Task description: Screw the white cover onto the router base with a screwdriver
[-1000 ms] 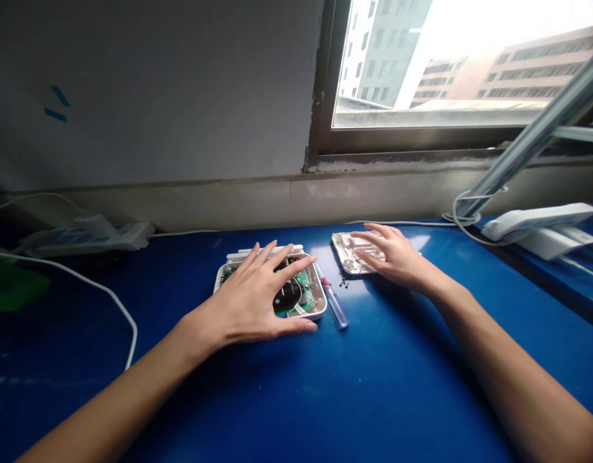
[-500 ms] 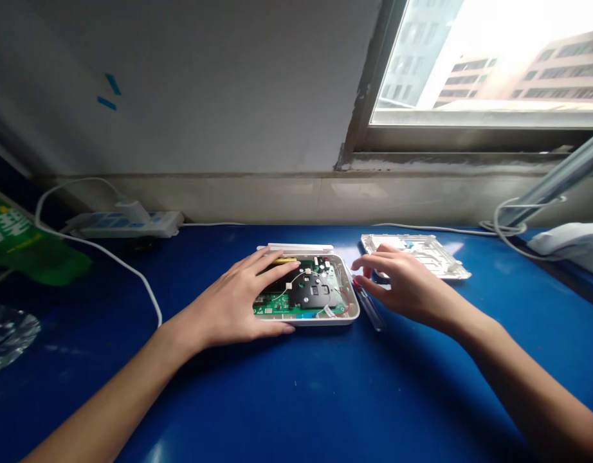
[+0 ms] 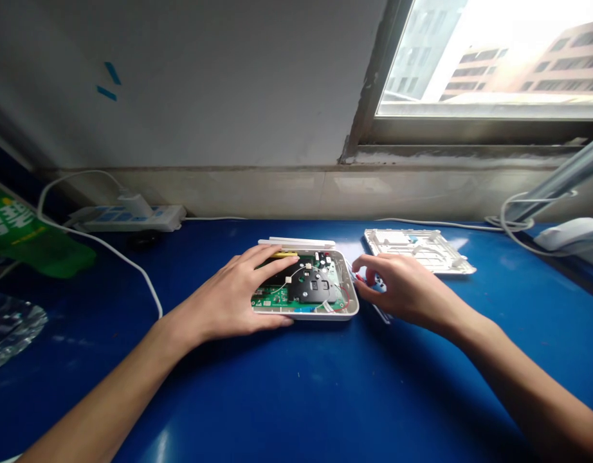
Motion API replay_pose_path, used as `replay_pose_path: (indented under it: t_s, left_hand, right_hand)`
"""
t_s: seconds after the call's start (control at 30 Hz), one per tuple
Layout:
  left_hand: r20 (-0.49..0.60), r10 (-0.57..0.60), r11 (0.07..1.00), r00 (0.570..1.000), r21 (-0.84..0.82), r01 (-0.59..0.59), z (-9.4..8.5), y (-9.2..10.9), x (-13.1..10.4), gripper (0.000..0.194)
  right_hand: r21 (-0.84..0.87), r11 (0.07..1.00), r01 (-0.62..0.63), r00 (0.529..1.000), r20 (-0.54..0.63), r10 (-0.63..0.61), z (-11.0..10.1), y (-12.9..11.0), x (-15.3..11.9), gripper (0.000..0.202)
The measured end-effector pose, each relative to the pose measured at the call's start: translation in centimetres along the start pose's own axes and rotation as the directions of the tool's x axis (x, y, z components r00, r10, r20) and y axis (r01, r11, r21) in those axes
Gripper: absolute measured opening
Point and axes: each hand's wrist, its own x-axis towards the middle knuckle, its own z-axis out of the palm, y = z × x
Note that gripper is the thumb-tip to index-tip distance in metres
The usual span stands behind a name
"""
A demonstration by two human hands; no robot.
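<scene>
An opened white router point(image 3: 347, 313) lies on the blue table, with a green circuit board point(image 3: 280, 299) and a black shield plate point(image 3: 316, 289) showing inside. My left hand point(image 3: 229, 292) clasps its left end, the thumb along the front wall and the fingers over the top. Just right of the casing, the thumb and index finger of my right hand point(image 3: 397, 286) close around the red part of what looks like a clear-handled screwdriver point(image 3: 382, 314). My palm hides much of it. A small red, white and blue thing shows behind those fingers, too covered to name.
A white cover point(image 3: 422, 251) lies inside up beyond my right hand. White antennas point(image 3: 296, 244) run behind the router. At left are a power strip point(image 3: 166, 218), a white cable point(image 3: 127, 262) and a green bottle point(image 3: 40, 247). A metal pole point(image 3: 552, 183) stands at right.
My right thumb and index finger have closed in around the red part, and the clear handle is now more covered by that hand. My left hand keeps its hold on the router.
</scene>
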Motion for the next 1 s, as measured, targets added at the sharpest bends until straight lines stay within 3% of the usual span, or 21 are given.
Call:
replay_pose_path:
  t_s: [0.23,0.37,0.53,0.67,0.73,0.87,1.0]
  left_hand:
    - [-0.006,-0.003,1.0,1.0,0.008,0.003,0.2,0.1,-0.1,0.094]
    - [-0.015,0.001,1.0,1.0,-0.001,-0.001,0.2,0.1,-0.1,0.093]
    - [-0.008,0.003,1.0,1.0,0.001,-0.003,0.2,0.1,-0.1,0.09]
    - [-0.011,0.004,1.0,1.0,0.0,-0.004,0.3,0.0,-0.1,0.089]
    - [-0.014,0.002,1.0,1.0,0.0,-0.002,0.4,0.0,-0.1,0.09]
    - [-0.025,0.006,1.0,1.0,0.009,-0.006,0.5,-0.1,-0.1,0.09]
    - [-0.03,0.011,1.0,0.999,0.001,-0.011,0.5,0.0,-0.1,0.089]
  right_hand:
    - [0.385,0.909,-0.16,0.983,-0.022,0.182,-0.6,-0.1,-0.1,0.017]
    - [0.608,0.776,-0.17,0.973,-0.022,0.23,-1.1,0.0,0.0,0.03]
    - [0.809,0.58,-0.097,0.975,-0.039,0.217,-1.2,0.4,0.2,0.038]
    - [0.899,0.425,-0.11,0.98,0.027,0.196,-1.2,0.3,0.2,0.045]
    - [0.886,0.449,-0.119,0.981,0.036,0.188,-1.3,0.2,0.1,0.046]
    - [0.776,0.615,-0.143,0.984,0.046,0.17,-2.2,0.2,-0.1,0.046]
    - [0.69,0.716,-0.102,0.993,0.112,0.034,-3.2,0.6,-0.4,0.04]
